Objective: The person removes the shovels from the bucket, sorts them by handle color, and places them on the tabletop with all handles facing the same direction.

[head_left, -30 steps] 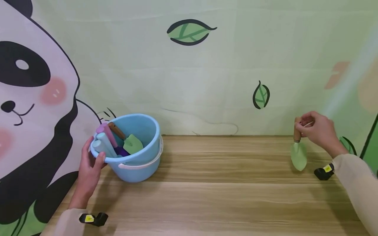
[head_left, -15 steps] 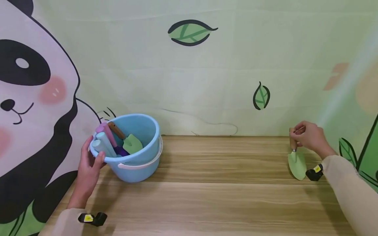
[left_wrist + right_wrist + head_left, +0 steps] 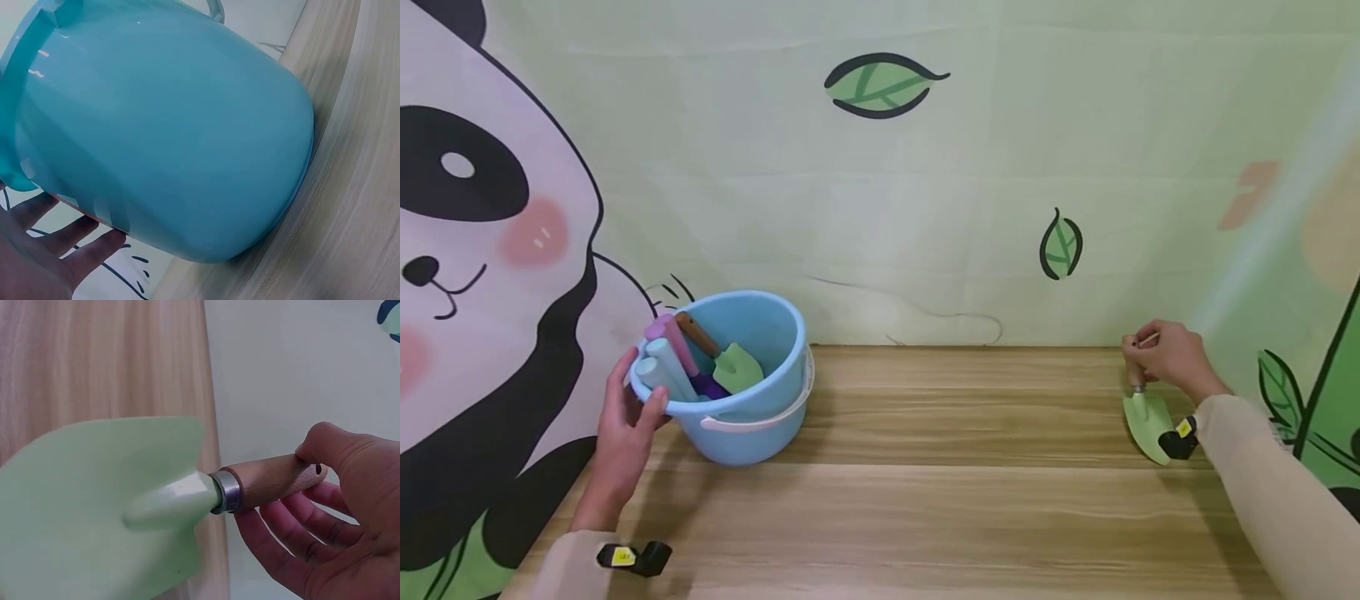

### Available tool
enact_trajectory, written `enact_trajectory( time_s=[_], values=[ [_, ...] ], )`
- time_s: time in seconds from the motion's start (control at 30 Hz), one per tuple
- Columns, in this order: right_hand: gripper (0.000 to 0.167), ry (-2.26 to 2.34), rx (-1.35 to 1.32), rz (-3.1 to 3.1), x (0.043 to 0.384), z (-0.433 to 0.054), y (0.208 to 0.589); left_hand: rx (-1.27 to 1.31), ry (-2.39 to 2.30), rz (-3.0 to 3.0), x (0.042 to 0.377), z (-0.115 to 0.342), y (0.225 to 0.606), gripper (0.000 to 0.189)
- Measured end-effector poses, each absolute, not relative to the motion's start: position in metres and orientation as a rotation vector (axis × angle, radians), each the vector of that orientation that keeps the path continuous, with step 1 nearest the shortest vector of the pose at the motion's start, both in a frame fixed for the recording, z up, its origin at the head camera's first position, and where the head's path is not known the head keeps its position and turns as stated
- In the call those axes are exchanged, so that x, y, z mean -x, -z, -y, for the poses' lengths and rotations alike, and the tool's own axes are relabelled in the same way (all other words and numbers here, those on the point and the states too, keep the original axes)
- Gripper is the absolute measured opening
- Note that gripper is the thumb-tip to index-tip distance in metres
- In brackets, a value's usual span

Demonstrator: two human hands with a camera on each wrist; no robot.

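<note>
Against a second ago, the right hand (image 3: 1176, 360) and its green trowel (image 3: 1147, 425) are nearer the blue bucket (image 3: 741, 442); the trowel leans more, handle end towards the bucket, and in the head view its tip is lower, now level with the bucket's base.

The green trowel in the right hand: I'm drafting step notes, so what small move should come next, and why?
Probably carry the green trowel left, toward the blue bucket. The right hand holds the trowel's wooden handle away from the bucket, which already contains a similar trowel with room beside it; the left hand touches the bucket's side and could steady it.
</note>
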State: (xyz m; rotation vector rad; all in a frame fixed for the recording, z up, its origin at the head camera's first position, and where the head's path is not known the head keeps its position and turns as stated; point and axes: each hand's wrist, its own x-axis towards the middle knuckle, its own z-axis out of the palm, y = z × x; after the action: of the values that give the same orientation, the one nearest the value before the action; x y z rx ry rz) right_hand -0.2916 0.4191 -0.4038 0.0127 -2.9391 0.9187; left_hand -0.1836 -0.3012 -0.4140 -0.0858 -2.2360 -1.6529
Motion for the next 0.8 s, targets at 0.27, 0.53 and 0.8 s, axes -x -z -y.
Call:
enact_trajectory(
  time_s=[0.27, 0.53, 0.8],
  values=[
    [0.047, -0.889, -0.021, 2.97, 0.296, -0.42, 0.417, 0.092, 1.646, 2.258, 0.184, 0.297, 0.414, 0.068],
    [0.045, -0.917, -0.009, 3.004, 0.304, -0.421, 0.431, 0.078, 1.618, 2.266, 0.185, 0.291, 0.415, 0.068],
    [0.045, -0.824, -0.041, 3.031, 0.307, -0.42, 0.436, 0.087, 1.6, 2.306, 0.186, 0.29, 0.414, 0.069]
  ],
)
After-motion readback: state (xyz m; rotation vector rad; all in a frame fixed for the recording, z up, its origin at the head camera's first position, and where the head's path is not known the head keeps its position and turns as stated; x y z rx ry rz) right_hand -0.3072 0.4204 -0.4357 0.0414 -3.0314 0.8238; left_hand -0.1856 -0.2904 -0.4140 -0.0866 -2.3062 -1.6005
